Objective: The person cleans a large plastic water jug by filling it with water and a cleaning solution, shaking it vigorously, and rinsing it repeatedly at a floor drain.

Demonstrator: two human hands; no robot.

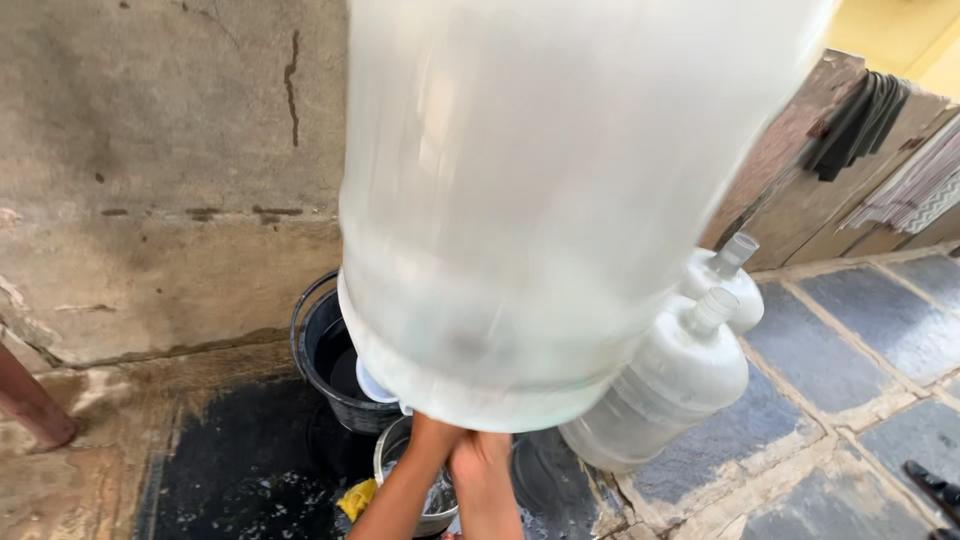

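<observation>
1. Now I see both forearms raised, left hand (430, 440) and right hand (482, 455) close together, pressed beneath the big translucent water jug (540, 200).
2. Grip detail hidden; black bucket (325, 350) sits left of them.

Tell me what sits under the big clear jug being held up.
Under the big clear jug, both hands grip its lower end, left hand, right hand. Below sit a black bucket, a metal pot and a yellow cloth. The jug's mouth is hidden.
</observation>
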